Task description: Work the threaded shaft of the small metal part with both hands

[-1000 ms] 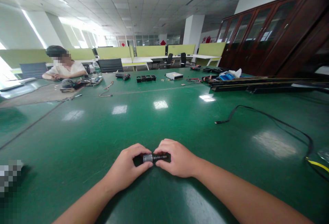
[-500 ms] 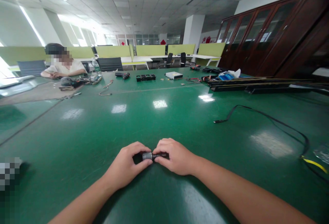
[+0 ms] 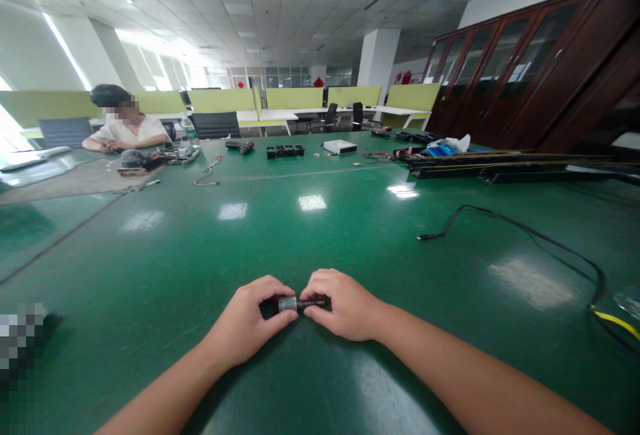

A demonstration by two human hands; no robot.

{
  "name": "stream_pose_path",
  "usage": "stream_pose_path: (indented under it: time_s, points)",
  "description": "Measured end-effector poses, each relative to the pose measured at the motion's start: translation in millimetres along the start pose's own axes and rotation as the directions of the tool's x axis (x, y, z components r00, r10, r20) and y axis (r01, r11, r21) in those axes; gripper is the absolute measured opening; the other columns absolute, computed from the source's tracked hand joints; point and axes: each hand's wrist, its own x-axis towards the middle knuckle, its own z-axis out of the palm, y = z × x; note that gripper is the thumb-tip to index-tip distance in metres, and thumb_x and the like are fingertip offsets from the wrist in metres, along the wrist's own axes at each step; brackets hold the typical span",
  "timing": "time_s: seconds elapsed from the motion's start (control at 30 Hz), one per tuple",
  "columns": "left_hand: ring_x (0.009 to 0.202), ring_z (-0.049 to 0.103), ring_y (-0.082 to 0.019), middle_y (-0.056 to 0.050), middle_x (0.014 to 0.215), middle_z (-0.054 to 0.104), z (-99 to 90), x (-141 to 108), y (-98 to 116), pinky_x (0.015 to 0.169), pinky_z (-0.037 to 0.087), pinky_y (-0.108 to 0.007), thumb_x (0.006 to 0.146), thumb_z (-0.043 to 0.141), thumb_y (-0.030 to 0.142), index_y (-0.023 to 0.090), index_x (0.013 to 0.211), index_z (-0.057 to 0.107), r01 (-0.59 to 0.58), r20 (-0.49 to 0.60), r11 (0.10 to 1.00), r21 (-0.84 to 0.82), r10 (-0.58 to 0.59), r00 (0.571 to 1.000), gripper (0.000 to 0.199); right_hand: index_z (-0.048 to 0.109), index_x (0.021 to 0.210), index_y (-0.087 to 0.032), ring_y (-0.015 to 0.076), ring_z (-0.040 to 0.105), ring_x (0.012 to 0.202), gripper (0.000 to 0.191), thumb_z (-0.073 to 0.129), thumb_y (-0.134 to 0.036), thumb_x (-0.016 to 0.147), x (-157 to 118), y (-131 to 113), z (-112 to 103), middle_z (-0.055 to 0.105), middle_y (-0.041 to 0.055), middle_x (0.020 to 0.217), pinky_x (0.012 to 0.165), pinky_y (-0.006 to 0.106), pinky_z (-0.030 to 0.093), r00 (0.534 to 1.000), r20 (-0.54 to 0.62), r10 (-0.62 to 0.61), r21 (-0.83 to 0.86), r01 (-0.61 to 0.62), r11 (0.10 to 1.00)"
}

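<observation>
A small part with a grey metal cylinder (image 3: 287, 304) and a dark threaded shaft (image 3: 311, 303) lies level, low in the middle of the head view, at the green tabletop (image 3: 200, 248). My left hand (image 3: 255, 318) holds the cylinder at the left end, thumb below and fingers above. Around the shaft on the right, my right hand (image 3: 340, 305) has its thumb and fingers closed. The two hands are close together, with a narrow gap between their fingertips. My right palm hides the far end of the shaft.
A black cable (image 3: 530, 230) curves across the right side. Along the far edge are a drill (image 3: 240, 147), a black block (image 3: 285, 151), a white box (image 3: 340, 147) and black metal rails (image 3: 450, 167). A person (image 3: 127, 122) sits at the far left.
Slightly more of the dark shaft shows between my hands, as my right fingers have shifted a little to the right. My left hand keeps its grip on the cylinder.
</observation>
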Motion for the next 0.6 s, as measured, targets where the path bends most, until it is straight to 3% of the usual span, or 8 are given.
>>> stream_pose_path:
  time_s: [0.6]
  points:
    - [0.088,0.064,-0.018,-0.001,0.094,0.069,0.1,0.2,-0.4,0.082,0.048,-0.029,0.082,0.069,0.022,0.022,0.098,0.07,0.01,0.007,1.0,-0.006,-0.01,1.0,0.016,0.068,0.086,-0.017,0.0152,0.055,0.073,0.014,0.074,-0.02,0.074,-0.3,2.0,-0.2,0.061,0.0006,0.076,0.071,0.028,0.041,1.0,-0.015,-0.008,0.036,0.009,0.999]
